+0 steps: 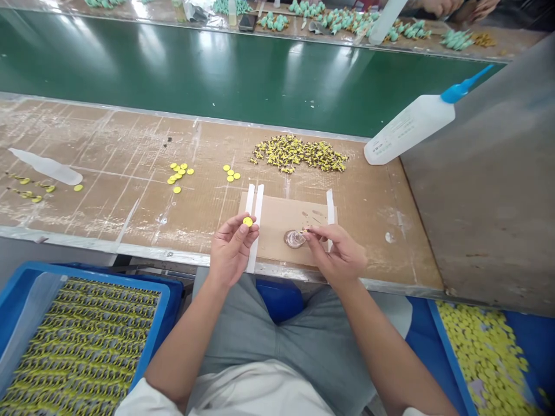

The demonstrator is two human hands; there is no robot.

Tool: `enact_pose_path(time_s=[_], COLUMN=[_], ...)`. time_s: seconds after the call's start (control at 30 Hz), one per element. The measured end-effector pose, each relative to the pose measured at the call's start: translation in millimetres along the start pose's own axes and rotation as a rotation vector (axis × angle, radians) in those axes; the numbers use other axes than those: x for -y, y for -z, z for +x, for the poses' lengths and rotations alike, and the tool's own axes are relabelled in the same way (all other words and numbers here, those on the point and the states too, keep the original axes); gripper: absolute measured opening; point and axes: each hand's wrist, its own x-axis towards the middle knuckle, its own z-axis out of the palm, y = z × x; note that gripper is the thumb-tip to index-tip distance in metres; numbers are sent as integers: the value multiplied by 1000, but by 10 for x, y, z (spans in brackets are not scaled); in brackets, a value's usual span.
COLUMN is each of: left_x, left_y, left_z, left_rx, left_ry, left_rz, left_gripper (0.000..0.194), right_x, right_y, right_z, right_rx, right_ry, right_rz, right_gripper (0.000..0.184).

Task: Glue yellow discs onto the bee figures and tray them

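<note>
Yellow and round, a disc [247, 222] with dark marks on its face is pinched between the thumb and fingers of the left hand [229, 249], held up above the front edge of the table [373, 214], by the left strips of tape [259, 203]. Opposite it, the right hand [343, 254] has its thumb and forefinger nearly together on a small piece [305, 231] (yellow and dark, too small to make out its shape), right at the side of a clear, round dish [295, 238]. That dish sits on a cardboard sheet [277, 216], which has a few brown smears beyond the dish and another strip of tape at its right. Behind the sheet lies a heap [299, 154] of small yellow and dark pieces; to the heap's left, loose discs lie in two groups. A white bottle [410, 130] with a blue nozzle leans at the right against a grey panel [485, 185]. Low on the left, a blue tray [162, 303] holds rows of yellow and dark pieces. Past the green belt [195, 75], mint-green pieces [347, 22] lie near another person's hands [446, 7].
</note>
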Motion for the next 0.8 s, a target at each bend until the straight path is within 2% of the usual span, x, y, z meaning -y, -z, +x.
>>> enact_pose_path(time_s=[0.13,0.33,0.8], left_x=[1,-7,-6], left_y=[6,-6,6], left_z=[-3,-9,-15], left_rx=[8,4,-9], left_ry=[2,10,11], left_rz=[4,-10,52], left_gripper=[23,24,25], right_x=[-1,-24,-13], right_y=[12,13,-4], right_z=[15,15,34], right_rx=[27,76,105], right_ry=[60,68,53], right_rz=[17,25,10], right_gripper=[38,41,31])
